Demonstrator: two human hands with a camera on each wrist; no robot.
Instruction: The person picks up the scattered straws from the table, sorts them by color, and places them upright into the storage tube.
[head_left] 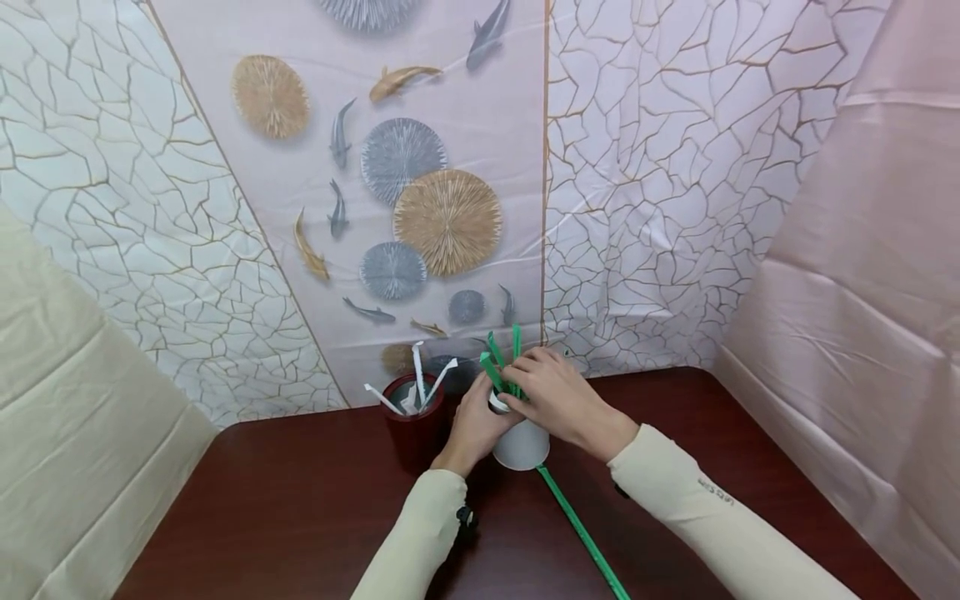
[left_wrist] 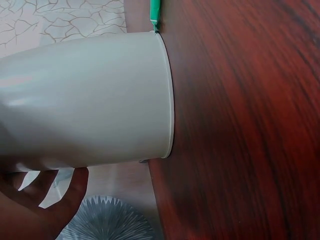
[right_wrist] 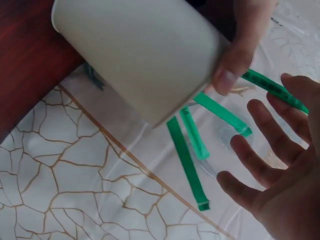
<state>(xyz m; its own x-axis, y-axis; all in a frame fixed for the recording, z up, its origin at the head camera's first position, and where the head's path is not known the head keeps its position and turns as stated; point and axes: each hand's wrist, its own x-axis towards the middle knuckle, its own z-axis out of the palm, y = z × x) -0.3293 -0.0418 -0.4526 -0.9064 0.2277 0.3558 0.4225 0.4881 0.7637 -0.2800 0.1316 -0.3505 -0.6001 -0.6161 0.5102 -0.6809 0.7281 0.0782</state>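
Note:
A light grey cup point(head_left: 522, 447) stands upright on the dark wooden table, and my left hand point(head_left: 474, 427) grips it near the top. Several green, slim wrapped sticks, which look like straws point(right_wrist: 186, 162), poke out of its mouth. Over the rim, my right hand point(head_left: 562, 396) reaches in among them. One green wrapped straw point(right_wrist: 257, 82) runs between its thumb and index finger in the right wrist view, while the other fingers point(right_wrist: 255, 167) spread loosely. The cup's smooth wall point(left_wrist: 95, 100) fills much of the left wrist view. The straws' lower ends are hidden inside.
Left of the grey cup is a dark red cup point(head_left: 412, 437) holding several white wrapped sticks point(head_left: 418, 371). Another green wrapped straw point(head_left: 581, 529) lies on the table point(head_left: 300, 508), running from the cup's base toward the front. Patterned cloth point(head_left: 637, 208) hangs behind the table.

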